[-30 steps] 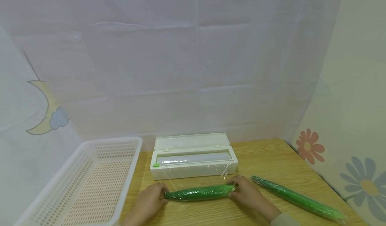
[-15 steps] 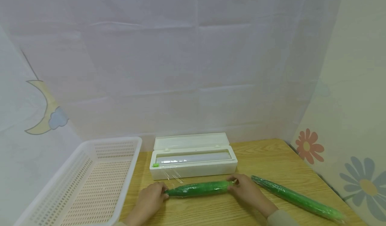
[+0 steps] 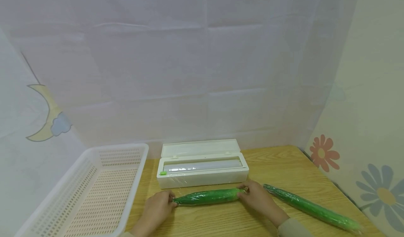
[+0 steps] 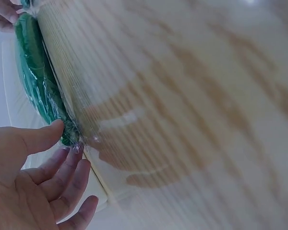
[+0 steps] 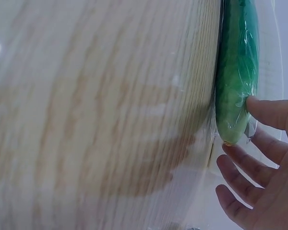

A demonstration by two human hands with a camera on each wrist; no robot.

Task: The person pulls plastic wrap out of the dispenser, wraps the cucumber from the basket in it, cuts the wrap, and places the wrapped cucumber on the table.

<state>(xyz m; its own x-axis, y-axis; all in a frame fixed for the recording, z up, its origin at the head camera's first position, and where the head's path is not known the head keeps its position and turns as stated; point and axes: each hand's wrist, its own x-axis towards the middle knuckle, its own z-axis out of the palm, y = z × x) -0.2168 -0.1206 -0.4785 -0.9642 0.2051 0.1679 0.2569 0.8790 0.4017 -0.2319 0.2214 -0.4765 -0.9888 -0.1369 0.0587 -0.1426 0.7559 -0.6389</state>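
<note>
A cucumber (image 3: 208,197) in clear plastic wrap lies crosswise in front of the white wrap box. My left hand (image 3: 158,206) pinches its darker left end; in the left wrist view, thumb and fingertips sit around the crinkled film at that tip. At the paler right end, my right hand (image 3: 257,199) holds the cucumber between thumb and fingers, and the right wrist view shows the thumb (image 5: 269,111) against its side. Film stretches faintly from the cucumber toward the wrap box (image 3: 202,179). Inside the box lies a roll of cling film (image 3: 202,166).
A second wrapped cucumber (image 3: 312,209) lies slanted on the wooden table (image 3: 271,166) at the right. To the left stands a white perforated basket (image 3: 143,159). The box's lid (image 3: 200,148) is raised at the back, and a green slider (image 3: 163,173) sits at its left corner.
The cucumber between my hands has shifted slightly away from me, toward the box. Shiny creases in the film between box and cucumber have changed and look fainter.
</note>
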